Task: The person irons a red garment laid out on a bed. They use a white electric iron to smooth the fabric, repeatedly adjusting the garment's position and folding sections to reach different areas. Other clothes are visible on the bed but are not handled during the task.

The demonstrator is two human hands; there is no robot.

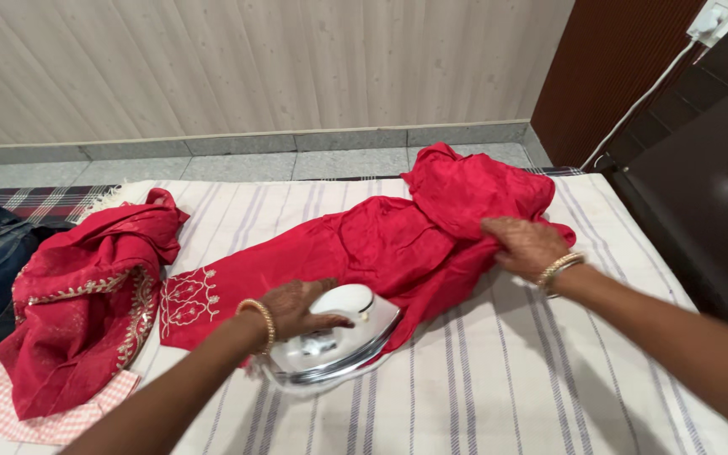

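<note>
Left hand [292, 305] clenched on the white iron [334, 344]: glide slowly while right hand [524, 244], pinching beyond the iron, tautens the red garment [398, 244].

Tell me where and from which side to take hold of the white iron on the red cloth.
Probably grip the white iron by the raised handle along its top, coming down from above on the near-left side. It lies flat, soleplate down, on the red garment, so the handle is the only part standing clear. The left hand already wraps it that way; the right hand holds the cloth.

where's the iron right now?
Lower centre of the head view: the white iron sits on the red garment's lower edge, under the left hand.
</note>
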